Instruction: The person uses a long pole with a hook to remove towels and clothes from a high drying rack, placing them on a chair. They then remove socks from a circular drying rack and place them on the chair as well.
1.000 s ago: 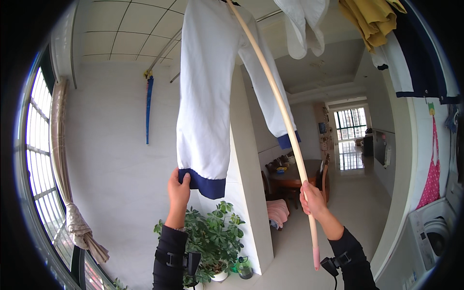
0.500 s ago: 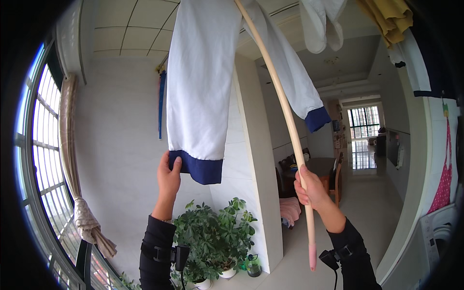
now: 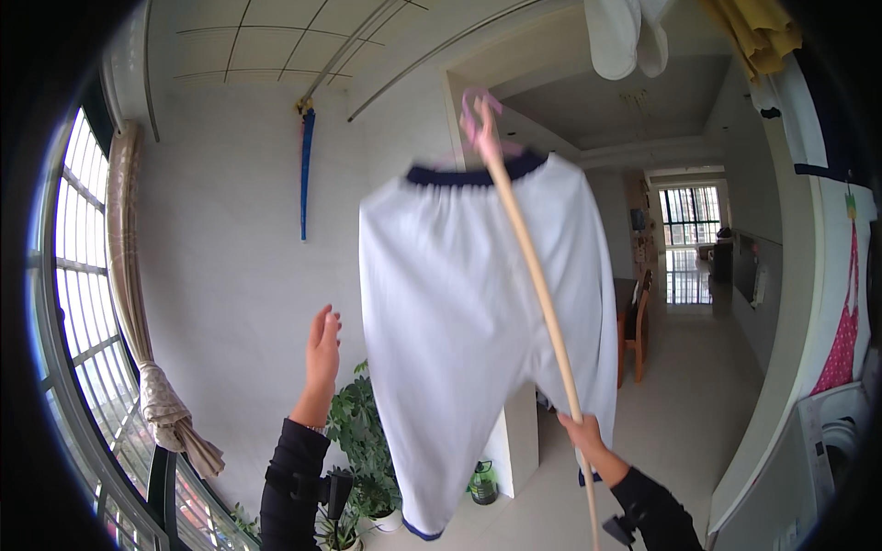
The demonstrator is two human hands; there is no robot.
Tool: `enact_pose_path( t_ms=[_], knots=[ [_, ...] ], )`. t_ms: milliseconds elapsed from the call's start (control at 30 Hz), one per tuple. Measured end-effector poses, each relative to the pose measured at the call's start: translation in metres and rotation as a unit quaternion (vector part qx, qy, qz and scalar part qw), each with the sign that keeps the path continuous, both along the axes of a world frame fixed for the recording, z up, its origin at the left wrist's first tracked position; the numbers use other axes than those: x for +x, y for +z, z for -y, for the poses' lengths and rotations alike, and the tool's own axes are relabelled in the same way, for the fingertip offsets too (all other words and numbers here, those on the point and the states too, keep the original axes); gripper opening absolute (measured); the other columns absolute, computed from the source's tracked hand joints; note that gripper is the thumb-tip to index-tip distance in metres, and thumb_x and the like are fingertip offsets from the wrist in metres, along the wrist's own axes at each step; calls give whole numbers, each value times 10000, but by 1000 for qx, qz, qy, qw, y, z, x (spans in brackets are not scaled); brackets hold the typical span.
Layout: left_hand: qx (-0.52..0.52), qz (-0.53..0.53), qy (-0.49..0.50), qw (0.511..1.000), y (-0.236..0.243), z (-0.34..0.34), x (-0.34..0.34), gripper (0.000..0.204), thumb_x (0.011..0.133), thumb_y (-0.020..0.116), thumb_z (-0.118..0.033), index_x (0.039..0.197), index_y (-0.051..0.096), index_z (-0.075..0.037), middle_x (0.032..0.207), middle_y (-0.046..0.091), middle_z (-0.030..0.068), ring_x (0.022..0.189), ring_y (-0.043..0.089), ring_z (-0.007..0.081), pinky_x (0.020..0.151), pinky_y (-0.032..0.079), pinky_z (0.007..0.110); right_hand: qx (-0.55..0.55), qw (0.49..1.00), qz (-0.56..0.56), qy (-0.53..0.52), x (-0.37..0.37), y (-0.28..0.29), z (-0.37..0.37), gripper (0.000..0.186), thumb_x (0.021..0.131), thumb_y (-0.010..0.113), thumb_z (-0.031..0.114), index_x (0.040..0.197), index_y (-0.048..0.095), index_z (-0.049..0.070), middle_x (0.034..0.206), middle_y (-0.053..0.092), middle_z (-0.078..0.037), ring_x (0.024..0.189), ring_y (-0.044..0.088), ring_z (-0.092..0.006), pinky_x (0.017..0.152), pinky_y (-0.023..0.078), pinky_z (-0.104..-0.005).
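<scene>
A pair of white trousers with a navy waistband and cuffs hangs in front of me. The pink hanger above its waistband is caught on the tip of a long wooden pole, which runs down across the trousers. My right hand is wrapped round the lower part of this pole. Raised to the left of the trousers, my left hand touches nothing, its fingers stretched out.
Metal rails run under the ceiling. White garments and a mustard cloth hang at upper right. A potted plant and green bottle stand low ahead. Barred windows and a tied curtain line the left; a washing machine stands right.
The trousers have come down from overhead with the pole, so the waistband and hanger now show. My left hand has let go of the trouser cuff; my right hand has moved lower.
</scene>
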State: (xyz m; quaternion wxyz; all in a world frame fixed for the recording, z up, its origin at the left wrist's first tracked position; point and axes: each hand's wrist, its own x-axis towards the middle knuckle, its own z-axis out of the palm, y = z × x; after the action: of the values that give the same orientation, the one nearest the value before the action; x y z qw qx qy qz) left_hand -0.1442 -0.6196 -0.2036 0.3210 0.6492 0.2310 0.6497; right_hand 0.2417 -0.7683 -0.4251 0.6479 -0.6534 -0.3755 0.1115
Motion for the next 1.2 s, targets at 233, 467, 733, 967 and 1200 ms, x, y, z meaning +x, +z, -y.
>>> enact_pose_path(
  t_ms=[233, 467, 733, 967, 1200],
  knots=[
    [182, -242, 85, 949, 24, -3, 49, 481, 872, 432, -378, 1174, 465, -4, 1077, 553, 204, 1012, 523, 308, 865, 387, 316, -70, 991, 99, -61, 4, -143, 87, 284, 718, 649, 361, 725, 652, 77, 571, 584, -80, 517, 565, -212, 523, 435, -320],
    [165, -412, 89, 892, 15, -25, 100, 326, 859, 436, -309, 840, 599, -27, 764, 600, 180, 763, 557, 351, 676, 430, 401, -134, 977, 130, -99, 23, -162, 147, 290, 720, 637, 394, 722, 656, 105, 602, 599, -76, 576, 594, -247, 556, 460, -324],
    [170, -401, 121, 892, 3, -19, 127, 313, 862, 428, -297, 835, 587, -29, 825, 593, 188, 802, 551, 367, 692, 431, 427, -86, 980, 136, -119, 1, -177, 176, 264, 749, 643, 303, 713, 629, 41, 549, 562, -89, 493, 536, -146, 499, 432, -298],
    [169, -327, -46, 929, -33, 24, 145, 314, 872, 462, -282, 797, 583, -2, 617, 543, 176, 574, 522, 296, 575, 411, 360, 82, 993, -9, -84, 23, -69, 133, 237, 766, 655, 233, 829, 610, 9, 711, 589, -32, 691, 530, -90, 635, 455, -261],
    [183, -288, -76, 937, -70, 42, 135, 262, 876, 481, -242, 806, 599, -19, 530, 479, 125, 478, 435, 192, 505, 382, 305, 154, 984, 90, -17, 22, 61, 77, 340, 743, 671, 234, 890, 560, -52, 721, 548, -88, 603, 490, -115, 549, 434, -298]
  ],
)
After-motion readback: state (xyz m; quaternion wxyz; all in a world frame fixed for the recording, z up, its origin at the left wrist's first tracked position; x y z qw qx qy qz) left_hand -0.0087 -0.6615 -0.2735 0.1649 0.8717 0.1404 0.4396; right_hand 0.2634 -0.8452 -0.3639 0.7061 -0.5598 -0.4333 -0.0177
